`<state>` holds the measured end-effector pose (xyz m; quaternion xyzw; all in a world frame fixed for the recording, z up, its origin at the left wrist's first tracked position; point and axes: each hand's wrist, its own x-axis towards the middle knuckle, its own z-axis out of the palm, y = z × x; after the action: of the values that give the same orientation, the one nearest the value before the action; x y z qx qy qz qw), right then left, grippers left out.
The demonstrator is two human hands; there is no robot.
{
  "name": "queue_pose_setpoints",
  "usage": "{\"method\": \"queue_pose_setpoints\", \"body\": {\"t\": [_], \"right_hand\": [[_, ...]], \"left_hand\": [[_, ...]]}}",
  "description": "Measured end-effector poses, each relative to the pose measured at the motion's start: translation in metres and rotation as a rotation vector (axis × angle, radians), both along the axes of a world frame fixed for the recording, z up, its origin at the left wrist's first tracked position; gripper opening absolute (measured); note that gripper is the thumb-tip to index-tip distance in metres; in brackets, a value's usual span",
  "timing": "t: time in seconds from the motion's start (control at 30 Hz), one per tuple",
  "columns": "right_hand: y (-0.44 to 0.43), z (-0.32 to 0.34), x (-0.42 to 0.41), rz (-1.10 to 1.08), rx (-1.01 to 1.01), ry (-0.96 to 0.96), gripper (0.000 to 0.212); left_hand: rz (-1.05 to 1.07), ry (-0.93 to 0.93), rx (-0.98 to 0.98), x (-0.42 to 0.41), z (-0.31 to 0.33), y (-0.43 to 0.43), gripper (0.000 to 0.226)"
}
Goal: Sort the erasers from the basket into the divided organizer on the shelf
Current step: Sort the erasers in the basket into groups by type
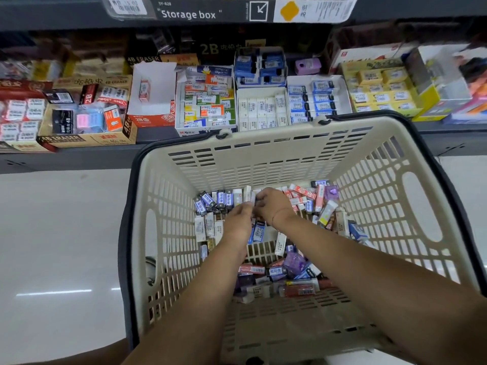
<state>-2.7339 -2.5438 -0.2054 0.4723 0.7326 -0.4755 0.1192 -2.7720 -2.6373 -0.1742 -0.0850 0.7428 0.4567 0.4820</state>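
Head view of a beige slotted basket [369, 180] that is standing near, its two black handles [320, 120] lying folded on the rim, below a shelf strip [188, 14] reading "Storage box". Dozens of loose erasers [303, 198] – blue, white, red and purple sleeves, too many to count – are lying across the basket floor. Two hands are meeting over the pile: the right hand [274, 205] is curling its fingers round a white eraser [251, 198], while blur is hiding whether the left hand [238, 221] is pinching anything. On the far shelf the divided organizer [237, 101] is showing three front compartments: mixed colours left, white sleeves middle, blue sleeves right. To its left a red-and-white box [152, 119] is showing "2B", and a brown carton [62, 139] is showing "4B ERASER". The basket's far rim is covering the organizer's front edge.
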Motion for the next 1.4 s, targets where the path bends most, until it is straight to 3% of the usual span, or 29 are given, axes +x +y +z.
{"method": "queue_pose_setpoints", "body": {"t": [0.07,0.2,0.33,0.43,0.53,0.7,0.9,1.0,1.13,1.23,1.3,1.4], "right_hand": [[0.001,-0.001,-0.002,0.045,0.036,-0.008,0.019],[0.003,0.0,-0.009,0.021,0.116,-0.009,0.022],[0.014,-0.005,-0.003,-0.06,0.185,-0.025,0.023],[0.013,-0.005,-0.002,-0.094,0.183,0.041,0.019],[0.004,0.0,-0.009,0.003,0.172,0.084,0.012],[-0.002,-0.004,-0.018,0.107,0.153,-0.104,0.04],[-0.004,0.002,-0.024,0.075,0.163,-0.216,0.038],[-0.009,0.01,-0.02,0.014,0.042,-0.178,0.034],[-0.042,0.018,-0.021,-0.02,-0.313,-0.066,0.022],[-0.066,0.014,-0.031,-0.028,-0.405,-0.125,0.021],[-0.075,0.005,-0.037,-0.044,-0.418,-0.161,0.021],[-0.073,0.002,-0.032,0.135,-0.203,-0.181,0.028]], "left_hand": [[-0.062,0.092,0.013,-0.001,0.0,0.0,0.027],[-0.371,0.359,-0.044,-0.007,-0.002,0.0,0.04],[-0.485,0.362,-0.094,-0.013,-0.008,-0.002,0.046],[-0.432,0.351,-0.082,-0.013,-0.012,-0.006,0.05],[-0.304,0.293,-0.026,-0.009,-0.011,-0.006,0.048],[-0.097,0.196,0.046,-0.011,-0.01,-0.01,0.032],[0.103,0.209,0.024,-0.039,-0.004,-0.03,0.032],[0.171,0.222,0.039,-0.056,0.0,-0.042,0.034],[0.214,0.212,0.02,-0.063,0.002,-0.055,0.037],[0.168,0.162,0.005,-0.06,0.002,-0.057,0.036],[0.138,0.157,-0.009,-0.058,-0.001,-0.06,0.038],[0.056,0.231,-0.038,-0.052,-0.005,-0.059,0.036]]}}
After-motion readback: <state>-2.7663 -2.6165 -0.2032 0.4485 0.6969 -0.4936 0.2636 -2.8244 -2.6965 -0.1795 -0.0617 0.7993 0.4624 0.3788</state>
